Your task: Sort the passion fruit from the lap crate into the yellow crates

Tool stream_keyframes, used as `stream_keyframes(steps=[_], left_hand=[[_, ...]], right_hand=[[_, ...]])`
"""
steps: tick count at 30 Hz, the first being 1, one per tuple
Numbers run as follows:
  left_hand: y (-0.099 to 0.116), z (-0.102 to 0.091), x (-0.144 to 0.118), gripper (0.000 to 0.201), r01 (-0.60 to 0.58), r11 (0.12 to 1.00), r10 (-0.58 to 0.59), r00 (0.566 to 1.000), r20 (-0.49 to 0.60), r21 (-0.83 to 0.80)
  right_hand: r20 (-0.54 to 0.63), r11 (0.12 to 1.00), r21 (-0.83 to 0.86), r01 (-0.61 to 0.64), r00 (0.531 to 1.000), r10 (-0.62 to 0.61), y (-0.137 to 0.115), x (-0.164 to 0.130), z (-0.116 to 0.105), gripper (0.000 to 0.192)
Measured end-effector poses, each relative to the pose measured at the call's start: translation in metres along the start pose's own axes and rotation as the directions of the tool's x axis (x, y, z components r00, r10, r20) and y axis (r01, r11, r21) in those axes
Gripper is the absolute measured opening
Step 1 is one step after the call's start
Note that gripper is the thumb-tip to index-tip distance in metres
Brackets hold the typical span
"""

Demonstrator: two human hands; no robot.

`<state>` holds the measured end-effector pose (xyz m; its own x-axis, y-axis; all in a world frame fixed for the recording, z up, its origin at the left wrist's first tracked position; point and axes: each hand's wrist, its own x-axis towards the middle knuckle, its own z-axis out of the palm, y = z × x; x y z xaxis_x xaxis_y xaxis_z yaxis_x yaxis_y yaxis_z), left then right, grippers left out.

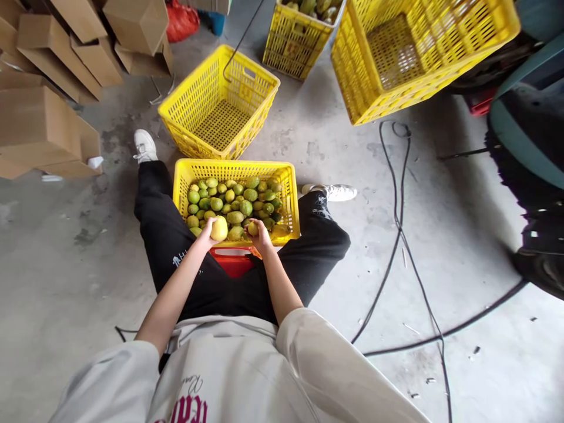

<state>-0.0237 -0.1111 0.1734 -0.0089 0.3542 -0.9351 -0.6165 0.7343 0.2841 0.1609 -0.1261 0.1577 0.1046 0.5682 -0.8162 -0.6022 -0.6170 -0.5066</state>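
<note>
Between my legs stands a yellow plastic crate [296, 202] with many green and yellow lemons [245, 207] in it. My left hand [206, 234] is closed around a large pale yellow lemon [219, 228], held over the crate's near edge. A smaller yellow-green lemon [252, 228] is in the fingers of my right hand [261, 235], a short way to the right and also over the near part of the crate. Both hands partly cover the fruit they hold.
Beyond stands another yellow crate [268, 88] with its slatted bottom showing. Further back are a crate of fruit [288, 50] and a large tilted crate [356, 70]. Cardboard boxes [39, 123] fill the left. Black cables [399, 223] cross the floor at right. A red seat [233, 264] shows below me.
</note>
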Motion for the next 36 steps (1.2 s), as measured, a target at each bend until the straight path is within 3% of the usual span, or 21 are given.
stream_keyframes(steps=[3,5,10,17,21,27,30,36], left_hand=[[-0.001,0.000,0.003,0.021,-0.056,0.989,0.052,0.998,0.031,0.136],[0.000,0.000,0.003,0.025,-0.037,0.988,0.025,0.996,0.081,0.149],[0.004,0.004,-0.006,0.037,0.031,0.995,-0.043,0.991,0.129,0.093],[0.007,0.009,-0.017,0.027,-0.069,0.997,0.074,0.988,0.134,-0.042],[0.007,0.010,-0.017,0.022,-0.114,0.987,0.119,0.992,0.041,-0.115],[0.009,0.009,-0.017,0.040,0.047,0.988,-0.027,0.990,0.138,-0.146],[0.009,0.007,-0.017,0.044,0.056,0.994,-0.042,0.988,0.149,-0.094],[0.007,0.005,-0.018,0.026,-0.051,0.999,0.053,0.981,0.189,-0.013]], right_hand=[[0.015,0.999,-0.040,0.000,1.000,0.001,0.003,0.001,0.003,0.008],[0.016,0.997,-0.073,0.032,0.999,-0.031,0.007,0.003,0.004,0.007],[-0.046,0.986,-0.141,0.093,0.994,-0.100,0.012,0.007,0.003,0.010],[0.078,0.977,-0.178,0.113,0.992,-0.101,0.008,0.002,0.001,0.020],[0.068,0.982,-0.177,0.063,0.996,-0.051,0.008,0.005,0.003,0.015],[-0.012,0.984,-0.175,0.007,1.000,-0.009,0.008,0.009,0.007,0.012],[-0.047,0.981,-0.194,0.025,0.998,-0.034,0.008,0.009,0.008,0.014],[-0.022,0.978,-0.196,0.077,0.996,-0.082,0.012,0.010,0.005,0.023]])
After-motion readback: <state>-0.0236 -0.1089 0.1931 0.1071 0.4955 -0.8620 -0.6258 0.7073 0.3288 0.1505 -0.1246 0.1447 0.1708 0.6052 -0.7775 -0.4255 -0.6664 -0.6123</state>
